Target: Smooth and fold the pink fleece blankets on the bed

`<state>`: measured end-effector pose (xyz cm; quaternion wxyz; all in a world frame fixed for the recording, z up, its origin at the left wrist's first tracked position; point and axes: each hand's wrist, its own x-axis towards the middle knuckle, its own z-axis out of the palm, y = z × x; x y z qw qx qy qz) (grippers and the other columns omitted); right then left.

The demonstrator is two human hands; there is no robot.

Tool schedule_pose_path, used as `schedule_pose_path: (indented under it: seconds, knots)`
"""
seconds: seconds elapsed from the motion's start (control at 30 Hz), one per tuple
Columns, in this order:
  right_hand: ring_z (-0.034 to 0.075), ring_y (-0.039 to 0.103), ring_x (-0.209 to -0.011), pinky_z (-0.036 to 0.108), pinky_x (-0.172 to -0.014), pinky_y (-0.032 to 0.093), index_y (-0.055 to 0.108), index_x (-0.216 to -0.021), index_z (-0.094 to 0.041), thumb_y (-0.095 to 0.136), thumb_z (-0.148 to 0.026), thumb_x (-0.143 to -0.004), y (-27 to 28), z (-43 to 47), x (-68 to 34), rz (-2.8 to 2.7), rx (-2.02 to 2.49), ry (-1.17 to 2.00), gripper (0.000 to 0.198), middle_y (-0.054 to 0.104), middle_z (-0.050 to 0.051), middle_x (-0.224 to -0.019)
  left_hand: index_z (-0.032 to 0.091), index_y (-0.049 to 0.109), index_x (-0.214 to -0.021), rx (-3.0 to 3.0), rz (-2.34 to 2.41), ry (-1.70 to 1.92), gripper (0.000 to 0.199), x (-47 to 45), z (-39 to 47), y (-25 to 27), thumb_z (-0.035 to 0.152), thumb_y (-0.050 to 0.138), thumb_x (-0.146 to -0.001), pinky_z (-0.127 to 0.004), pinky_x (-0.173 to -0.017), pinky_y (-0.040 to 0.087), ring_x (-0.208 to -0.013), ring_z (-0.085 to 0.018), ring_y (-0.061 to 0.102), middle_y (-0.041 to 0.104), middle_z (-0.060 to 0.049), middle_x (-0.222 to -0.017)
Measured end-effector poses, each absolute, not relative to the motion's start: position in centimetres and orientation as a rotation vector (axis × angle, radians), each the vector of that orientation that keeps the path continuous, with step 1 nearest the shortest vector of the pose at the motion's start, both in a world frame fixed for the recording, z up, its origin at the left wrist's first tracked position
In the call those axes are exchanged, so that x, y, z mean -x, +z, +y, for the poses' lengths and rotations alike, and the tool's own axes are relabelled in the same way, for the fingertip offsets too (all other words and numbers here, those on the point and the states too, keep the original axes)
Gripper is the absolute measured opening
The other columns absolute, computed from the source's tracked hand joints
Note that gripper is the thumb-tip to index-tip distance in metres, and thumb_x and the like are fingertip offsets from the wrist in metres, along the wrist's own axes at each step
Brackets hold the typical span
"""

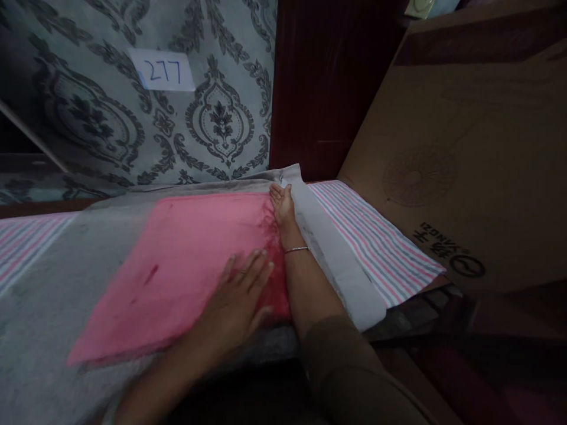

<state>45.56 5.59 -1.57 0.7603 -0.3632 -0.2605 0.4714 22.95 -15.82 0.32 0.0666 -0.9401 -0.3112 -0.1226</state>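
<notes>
A pink cloth (195, 248), soft and plush-looking, lies spread out on a grey cloth (57, 301). Its right side is rumpled and looks darker red, and a dark streak marks its left part. My left hand (241, 292), slightly blurred, is over the pink cloth with its fingers spread; whether the palm presses on it I cannot tell. Along the far right edge of the pink cloth, my right hand (283, 206) rests on its side with the fingers stretched out and a thin bangle (296, 249) at the wrist. Neither hand grasps anything.
A striped cloth (376, 242) shows beneath the grey one on the right and at the left edge. Close on the right stands a large cardboard box (465, 130). Behind are patterned wallpaper (221, 118), a paper marked 277 (163, 71) and a dark red panel (323, 82).
</notes>
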Motion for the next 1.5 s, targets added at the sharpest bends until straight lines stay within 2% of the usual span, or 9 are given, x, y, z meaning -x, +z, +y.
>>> schedule_pose_path:
  seconds: [0.13,0.37,0.57,0.7,0.8,0.9,1.03,1.23,1.5]
  knots:
    - [0.019,0.054,-0.138,0.044,-0.121,0.033,0.068,-0.122,-0.016,0.019,-0.059,-0.106,-1.4,5.4,-45.7,-0.520,0.760,1.060,0.067,0.071,0.012,-0.130,0.018,0.036,-0.158,2.754,-0.811,-0.446,0.069,-24.5,-17.1,-3.4,0.048,0.049,-0.097,-0.058,-0.128,0.018,-0.153,-0.030,0.032,0.042,-0.014,-0.162]
    - [0.018,0.057,-0.134,0.041,-0.121,0.035,0.070,-0.117,-0.015,0.018,-0.057,-0.107,-1.5,5.5,-45.7,-0.515,0.759,1.063,0.067,0.072,0.012,-0.127,0.027,0.028,-0.163,2.546,-1.045,-0.520,0.073,-16.3,-17.1,-3.7,0.051,0.046,-0.096,-0.065,-0.122,0.025,-0.154,-0.038,0.028,0.032,-0.015,-0.167]
    - [0.018,0.059,-0.132,0.043,-0.121,0.035,0.070,-0.117,-0.013,0.019,-0.053,-0.108,-1.6,5.3,-45.7,-0.533,0.769,1.046,0.065,0.072,0.013,-0.126,0.043,0.015,-0.163,2.457,-1.386,-0.631,0.077,-7.8,-17.7,-2.9,0.050,0.046,-0.093,-0.075,-0.118,0.026,-0.147,-0.041,0.038,0.036,-0.009,-0.165]
    - [0.018,0.059,-0.132,0.043,-0.120,0.037,0.071,-0.114,-0.014,0.018,-0.053,-0.108,-1.7,5.3,-45.6,-0.537,0.782,1.036,0.066,0.073,0.013,-0.124,0.053,0.008,-0.160,2.316,-1.578,-0.667,0.078,-3.1,-16.5,-2.9,0.055,0.046,-0.092,-0.086,-0.104,0.032,-0.139,-0.049,0.046,0.039,-0.007,-0.163]
    - [0.019,0.059,-0.132,0.044,-0.119,0.037,0.072,-0.112,-0.015,0.021,-0.054,-0.107,-1.8,5.3,-45.6,-0.550,0.786,1.031,0.063,0.075,0.013,-0.121,0.050,0.010,-0.161,2.283,-1.556,-0.748,0.080,-3.1,-15.0,-1.9,0.057,0.046,-0.090,-0.086,-0.104,0.033,-0.139,-0.051,0.045,0.035,-0.008,-0.165]
    - [0.019,0.062,-0.128,0.042,-0.118,0.039,0.072,-0.105,-0.016,0.023,-0.053,-0.107,-1.8,5.3,-45.5,-0.535,0.781,1.033,0.062,0.076,0.012,-0.117,0.044,0.017,-0.163,2.418,-1.386,-0.766,0.073,-7.3,-13.8,0.1,0.052,0.043,-0.095,-0.073,-0.117,0.032,-0.144,-0.041,0.044,0.036,-0.005,-0.165]
    - [0.018,0.063,-0.127,0.043,-0.119,0.038,0.072,-0.103,-0.017,0.021,-0.052,-0.106,-1.8,5.4,-45.3,-0.509,0.788,1.021,0.062,0.077,0.012,-0.113,0.036,0.011,-0.165,2.733,-1.124,-0.545,0.070,-15.0,-12.6,1.9,0.050,0.037,-0.101,-0.060,-0.125,0.027,-0.153,-0.030,0.033,0.028,-0.005,-0.169]
    - [0.019,0.062,-0.127,0.044,-0.119,0.038,0.072,-0.098,-0.018,0.023,-0.056,-0.105,-2.2,5.8,-45.0,-0.490,0.766,1.025,0.062,0.077,0.012,-0.111,0.028,0.035,-0.160,2.829,-1.203,-0.233,0.064,-18.4,-10.2,0.2,0.054,0.038,-0.101,-0.061,-0.124,0.025,-0.155,-0.031,0.030,0.035,-0.011,-0.166]
    - [0.021,0.061,-0.130,0.046,-0.120,0.038,0.071,-0.097,-0.019,0.030,-0.061,-0.102,-2.6,5.8,-44.9,-0.523,0.761,1.011,0.059,0.075,0.014,-0.118,0.023,0.049,-0.152,2.502,-1.746,-0.320,0.065,-10.3,-9.6,0.1,0.055,0.041,-0.096,-0.065,-0.124,0.021,-0.154,-0.034,0.029,0.037,-0.015,-0.164]
